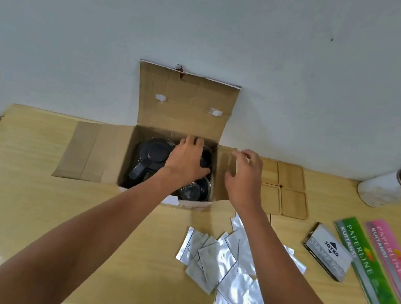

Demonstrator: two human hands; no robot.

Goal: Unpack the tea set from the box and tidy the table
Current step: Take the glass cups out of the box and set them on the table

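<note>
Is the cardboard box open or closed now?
Open. The box has its back flap standing against the wall and its left flap flat on the table; the teapot shows inside.

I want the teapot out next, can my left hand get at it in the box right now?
Probably yes. The box is open on top, the teapot lies uncovered, and your left hand is already inside beside it.

Matt brown corrugated cardboard on the box (186, 101), creased and rough at the flaps. Inside, a teapot (152, 155) in dark glossy plastic. Pale wood-grain worktop (28, 192) with a soft sheen. Shiny silver foil sachets (225, 265). Four smooth light-wood coasters (284, 189). Jar (392, 188) with dull metal lid.
</note>
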